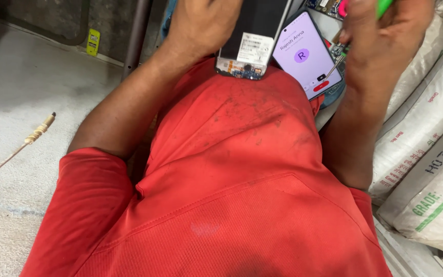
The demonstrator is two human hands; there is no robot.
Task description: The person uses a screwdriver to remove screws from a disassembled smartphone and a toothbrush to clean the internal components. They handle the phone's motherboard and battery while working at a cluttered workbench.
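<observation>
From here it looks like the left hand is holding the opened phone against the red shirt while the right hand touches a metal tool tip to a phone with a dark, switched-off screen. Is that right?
Not quite. The second phone is switched on: the head view shows a lit, pale lavender screen. The rest holds: the left hand holds the opened phone against the red shirt, and the right hand puts the metal tool tip to that screen.

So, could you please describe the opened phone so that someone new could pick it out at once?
Start at the red shirt filling the middle of the view. At its top edge the left hand grips a dark opened phone. Unlike the lit phone beside it, it shows a white label and bare circuitry at its lower end.
</observation>
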